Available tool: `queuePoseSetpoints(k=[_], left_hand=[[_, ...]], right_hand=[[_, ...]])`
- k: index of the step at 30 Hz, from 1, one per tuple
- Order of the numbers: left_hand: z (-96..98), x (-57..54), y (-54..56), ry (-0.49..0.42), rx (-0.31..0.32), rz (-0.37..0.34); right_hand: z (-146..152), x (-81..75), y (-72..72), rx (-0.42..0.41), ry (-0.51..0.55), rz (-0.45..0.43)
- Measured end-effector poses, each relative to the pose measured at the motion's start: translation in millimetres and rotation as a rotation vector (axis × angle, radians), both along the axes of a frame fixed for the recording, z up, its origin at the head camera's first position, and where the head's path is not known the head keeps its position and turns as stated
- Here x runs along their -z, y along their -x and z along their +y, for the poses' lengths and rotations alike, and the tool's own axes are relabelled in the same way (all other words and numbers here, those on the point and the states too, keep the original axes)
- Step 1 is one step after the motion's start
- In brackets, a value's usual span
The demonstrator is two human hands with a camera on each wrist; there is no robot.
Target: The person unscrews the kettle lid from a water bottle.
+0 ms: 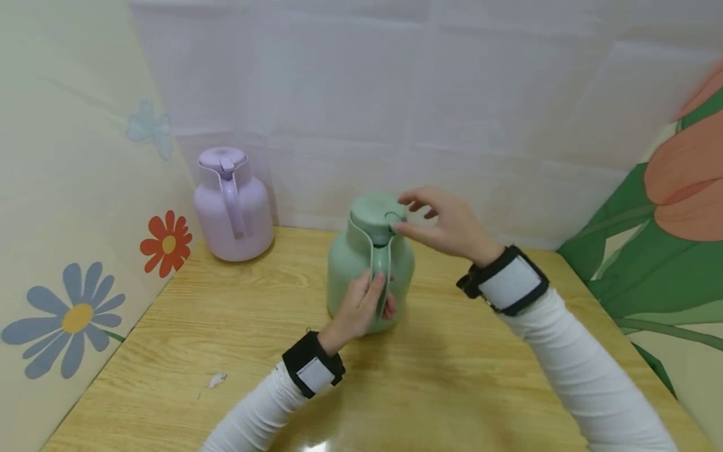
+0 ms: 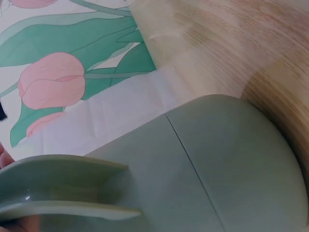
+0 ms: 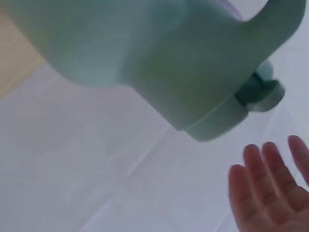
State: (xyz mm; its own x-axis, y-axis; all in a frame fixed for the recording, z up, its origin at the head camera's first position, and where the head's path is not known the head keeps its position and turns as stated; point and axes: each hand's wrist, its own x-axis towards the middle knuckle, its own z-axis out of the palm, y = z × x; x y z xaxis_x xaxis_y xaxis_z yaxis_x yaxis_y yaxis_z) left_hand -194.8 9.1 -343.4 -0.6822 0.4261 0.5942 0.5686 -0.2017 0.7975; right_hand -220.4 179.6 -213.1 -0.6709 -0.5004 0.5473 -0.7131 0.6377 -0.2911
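Observation:
A green insulated jug (image 1: 344,270) stands on the wooden table with its handle (image 1: 381,270) towards me. My left hand (image 1: 356,307) grips that handle, thumb along its near side. Up at the lid (image 1: 373,207), my right hand (image 1: 449,223) hovers on the right side with fingers spread and gently bent, thumb tip right at the lid's edge. In the right wrist view the fingers (image 3: 258,179) are nearly straight and apart from the jug, below a small lever (image 3: 270,96) that juts out from the lid. Only slivers of the left hand show in the left wrist view.
A lilac jug (image 1: 234,213) of the same shape stands at the back left, near the wall. White sheeting (image 1: 339,94) hangs behind the table (image 1: 271,376). Flower-printed panels border both sides. A small whitish patch (image 1: 216,380) marks the tabletop at front left.

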Motion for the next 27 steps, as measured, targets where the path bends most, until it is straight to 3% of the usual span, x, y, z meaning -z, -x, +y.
queuePoseSetpoints(k=[5, 13, 20, 23, 27], left_hand=[[1.5, -13.4, -11.5, -0.013, -0.014, 0.025], [8.7, -12.5, -14.7, 0.025, -0.010, 0.010], [14.4, -10.8, -17.3, 0.033, 0.034, 0.027], [15.6, -10.1, -17.5, 0.028, 0.044, 0.039], [20.1, 0.6, -9.9, 0.017, 0.049, 0.053]], right_hand=[[-10, -19.3, 21.3, 0.017, -0.234, -0.076], [-18, -27.1, 43.3, 0.020, -0.481, -0.245], [-22, -31.9, 53.2, 0.023, -0.589, -0.426], [-25, -32.5, 56.1, 0.028, -0.619, -0.456], [-28, -34.3, 57.4, 0.041, -0.666, -0.480]])
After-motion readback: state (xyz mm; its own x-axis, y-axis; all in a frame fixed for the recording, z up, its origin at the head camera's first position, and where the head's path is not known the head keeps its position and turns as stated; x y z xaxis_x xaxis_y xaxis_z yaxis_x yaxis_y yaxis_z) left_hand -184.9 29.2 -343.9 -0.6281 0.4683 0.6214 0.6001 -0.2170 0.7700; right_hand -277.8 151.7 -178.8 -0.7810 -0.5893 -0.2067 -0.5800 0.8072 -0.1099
